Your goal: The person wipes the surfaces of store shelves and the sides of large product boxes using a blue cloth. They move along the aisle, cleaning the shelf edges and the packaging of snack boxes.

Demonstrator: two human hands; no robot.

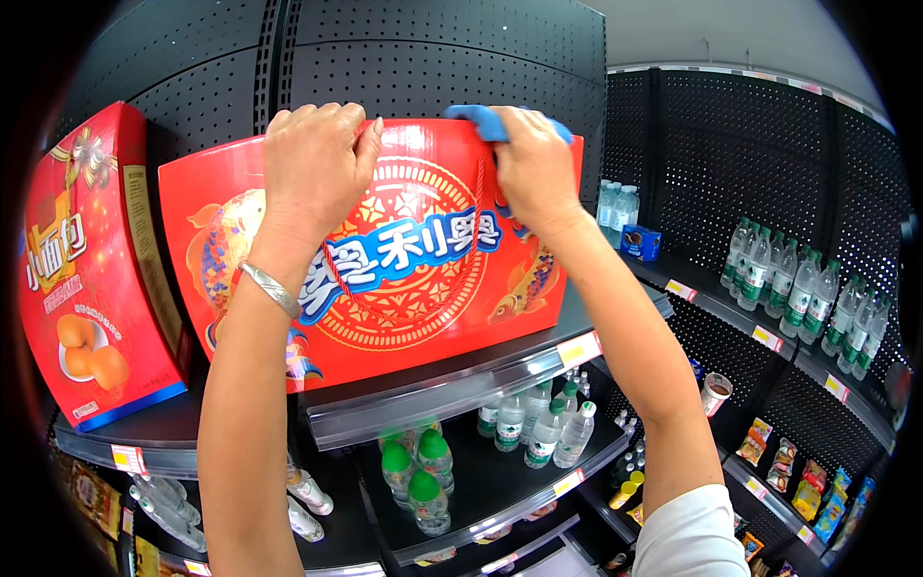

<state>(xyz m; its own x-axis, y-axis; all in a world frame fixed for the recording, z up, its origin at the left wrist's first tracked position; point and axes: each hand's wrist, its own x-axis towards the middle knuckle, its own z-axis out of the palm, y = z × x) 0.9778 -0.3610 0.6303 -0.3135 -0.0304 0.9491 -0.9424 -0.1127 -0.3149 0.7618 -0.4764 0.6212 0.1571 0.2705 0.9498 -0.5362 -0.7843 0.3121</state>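
Observation:
A large red gift box (pixel 425 360) with a round gold pattern, fish pictures and a red cord handle (pixel 480 191) stands on the shelf before me. My left hand (pixel 321 162) grips its top edge, fingers hidden behind the rim and a silver bracelet (pixel 268 288) below the wrist. At the box's top right, my right hand (pixel 535 162) presses a blue cloth (pixel 477 121) against the upper edge; part of the cloth hangs beneath the palm.
Another red gift box (pixel 101 288) stands left. The shelf edge (pixel 447 393) runs below, above green-capped bottles (pixel 425 476) and clear water bottles (pixel 541 433). Black perforated panels (pixel 440 72) rise behind. More bottles (pixel 800 296) and snack packets (pixel 807 498) line shelving at right.

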